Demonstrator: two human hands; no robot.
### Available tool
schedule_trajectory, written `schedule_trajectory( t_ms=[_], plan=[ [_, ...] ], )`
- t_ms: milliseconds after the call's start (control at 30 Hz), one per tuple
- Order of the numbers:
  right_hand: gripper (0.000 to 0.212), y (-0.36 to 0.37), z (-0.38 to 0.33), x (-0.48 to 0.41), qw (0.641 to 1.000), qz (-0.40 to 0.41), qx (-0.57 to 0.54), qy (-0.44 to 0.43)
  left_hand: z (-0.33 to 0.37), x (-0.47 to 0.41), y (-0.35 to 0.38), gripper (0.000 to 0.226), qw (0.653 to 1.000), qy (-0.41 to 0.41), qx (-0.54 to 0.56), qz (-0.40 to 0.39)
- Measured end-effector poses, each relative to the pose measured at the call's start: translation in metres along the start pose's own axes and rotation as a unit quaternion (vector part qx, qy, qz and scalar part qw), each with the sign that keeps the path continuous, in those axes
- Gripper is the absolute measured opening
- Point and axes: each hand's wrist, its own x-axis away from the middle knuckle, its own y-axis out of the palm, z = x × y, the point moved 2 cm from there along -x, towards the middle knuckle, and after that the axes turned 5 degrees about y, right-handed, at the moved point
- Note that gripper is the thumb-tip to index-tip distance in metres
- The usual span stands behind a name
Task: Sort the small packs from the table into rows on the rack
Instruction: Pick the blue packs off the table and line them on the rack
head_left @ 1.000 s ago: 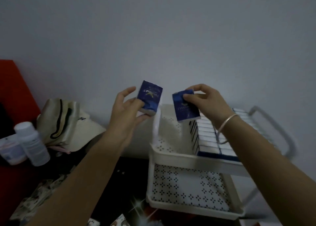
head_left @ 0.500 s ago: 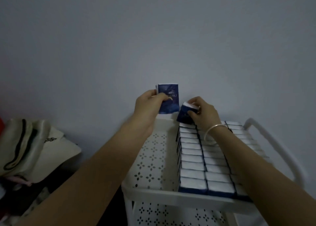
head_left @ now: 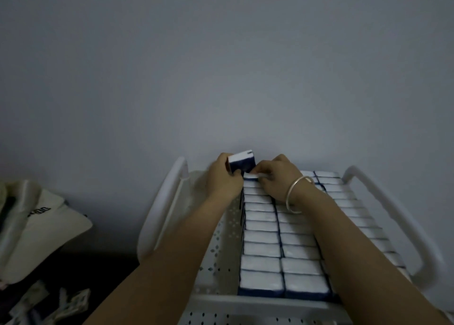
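Note:
A white perforated rack (head_left: pixel 169 201) fills the lower middle of the view, with several rows of blue-and-white packs (head_left: pixel 261 248) standing on edge in its right part. My left hand (head_left: pixel 222 181) grips one blue pack (head_left: pixel 242 162) upright at the far end of the leftmost row. My right hand (head_left: pixel 275 179) pinches a second pack (head_left: pixel 250 176) whose white top sits level with that row's far end. A silver bangle is on my right wrist.
The rack's left strip (head_left: pixel 221 246) holds no packs. White handles (head_left: pixel 383 201) rise on both sides of the rack. A cream cap (head_left: pixel 41 226) lies to the left, with patterned wrappers (head_left: pixel 73 302) below it. A grey wall stands right behind the rack.
Both hands have moved from above the table to the rack's far end. The right hand's pack has gone down into the leftmost row; the left hand's pack has dropped lower behind it.

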Motion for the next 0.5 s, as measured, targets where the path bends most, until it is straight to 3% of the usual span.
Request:
schedule_trajectory(
  t_ms=[100,300,433,500],
  plan=[
    [0.03,-0.002,-0.004,0.005,1.0,0.005,0.014,-0.019,-0.003,-0.003,-0.002,0.024,0.999,0.012,0.03,-0.014],
    [0.026,-0.015,-0.012,0.015,0.986,0.159,-0.053,-0.028,0.002,-0.009,0.002,0.031,0.995,0.062,-0.011,-0.079],
    [0.057,-0.018,-0.02,0.016,0.973,0.186,-0.072,-0.111,0.0,-0.008,0.007,0.038,0.987,0.068,-0.051,-0.138],
    [0.054,-0.012,-0.018,0.014,0.979,0.163,-0.037,-0.121,0.003,-0.004,0.009,0.04,0.984,0.061,-0.058,-0.158]
  ],
)
